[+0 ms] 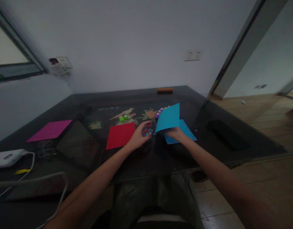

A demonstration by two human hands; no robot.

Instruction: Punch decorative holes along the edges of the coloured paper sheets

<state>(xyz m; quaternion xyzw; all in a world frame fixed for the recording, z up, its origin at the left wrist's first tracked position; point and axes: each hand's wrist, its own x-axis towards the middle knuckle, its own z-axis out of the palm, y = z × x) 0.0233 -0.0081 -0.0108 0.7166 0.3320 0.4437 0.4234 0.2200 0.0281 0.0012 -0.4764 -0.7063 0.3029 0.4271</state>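
Note:
My right hand (176,133) grips a blue punched sheet (169,117), raised and curled above the table. Under it, another blue sheet (185,129) with holes along its edge lies flat. My left hand (139,135) is curved, thumb and fingers apart, around some small blue-and-white pieces (148,131); whether it touches them I cannot tell. Beside that hand lies a red punched sheet (121,135). Small green pieces with eyes (123,118) sit behind the red sheet. Purple pieces with eyes (158,114) are partly hidden behind the raised sheet.
A magenta sheet (50,129) lies at the left, near a white power strip (8,158) with a cable. On the dark table (141,165), a brown cylinder (164,90) rests at the back and a black flat object (227,134) at the right. The wall borders the far edge.

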